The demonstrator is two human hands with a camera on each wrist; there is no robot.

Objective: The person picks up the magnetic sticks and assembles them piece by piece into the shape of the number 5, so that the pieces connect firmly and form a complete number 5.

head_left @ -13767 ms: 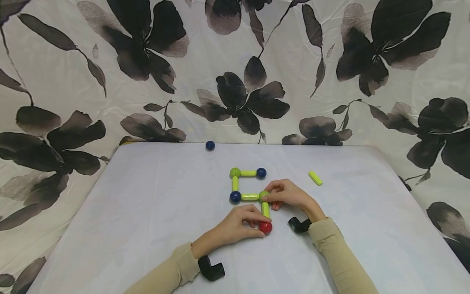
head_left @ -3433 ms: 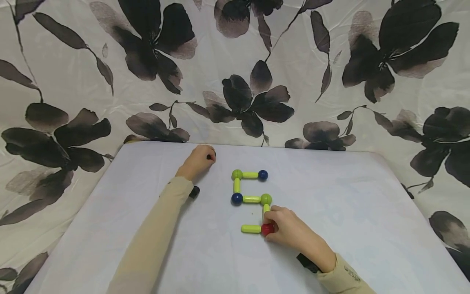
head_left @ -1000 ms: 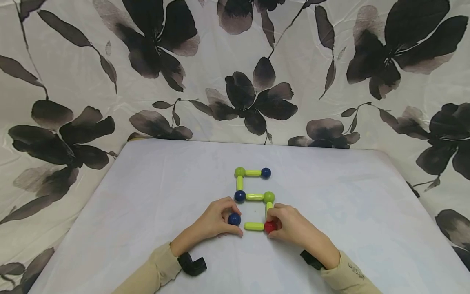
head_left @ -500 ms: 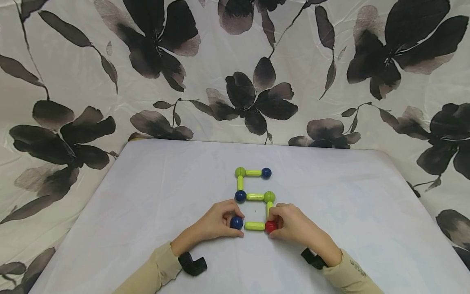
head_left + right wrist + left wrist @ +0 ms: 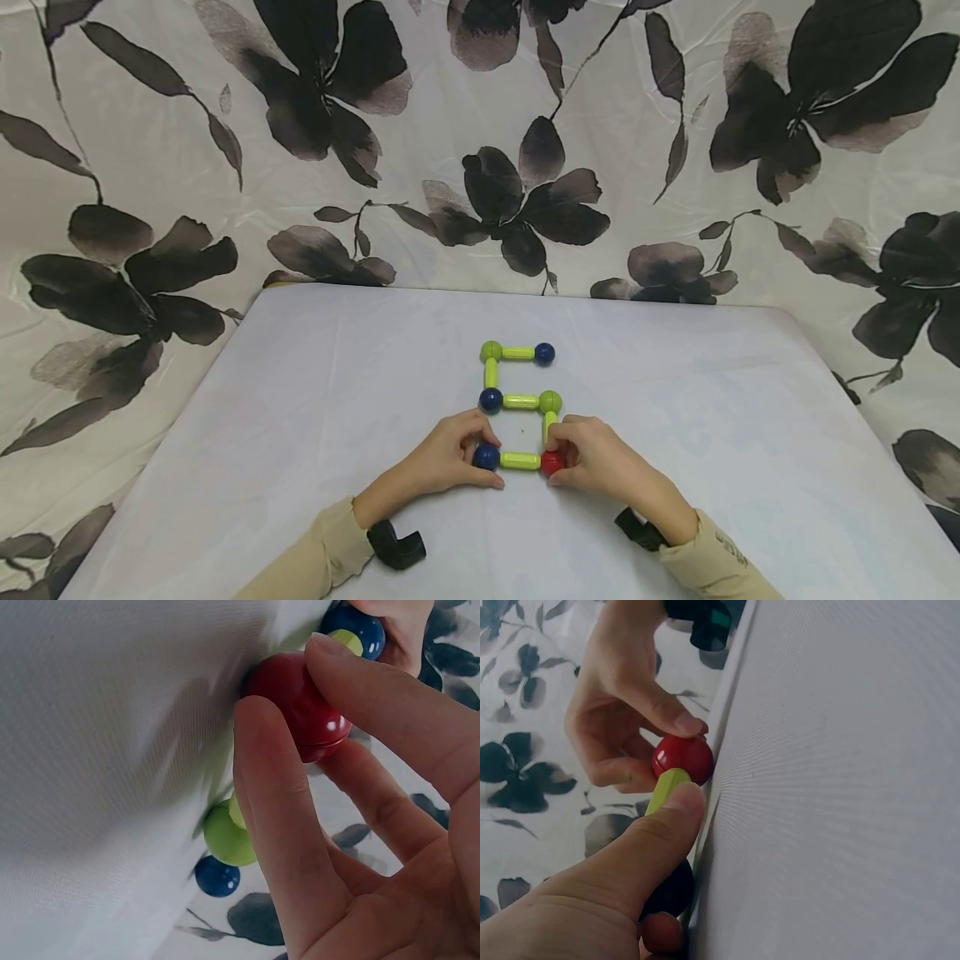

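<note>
With thumb and fingers my left hand [image 5: 442, 454] grips a dark blue ball [image 5: 487, 457], which touches the left end of a lime-green rod [image 5: 520, 461]. That rod's other end meets a red ball [image 5: 552, 462], pinched by my right hand [image 5: 606, 462]. A second rod [image 5: 551, 419], partly hidden by the right fingers, runs from the red ball up to a green ball [image 5: 550, 402]. In the right wrist view the thumb and a finger press the red ball [image 5: 300, 705] from opposite sides.
From the green ball the chain carries on through a rod [image 5: 521, 402], a blue ball [image 5: 491, 400], an upright rod [image 5: 491, 372], another green ball [image 5: 491, 351], a top rod [image 5: 518, 352] and a blue ball [image 5: 544, 353]. A white-covered table [image 5: 262, 400] lies beneath, before a floral cloth [image 5: 420, 108].
My left hand fetched the blue ball from the table's far edge and brought it against the bottom rod's free end, closing the small gap. The right hand has stayed at the red ball.
</note>
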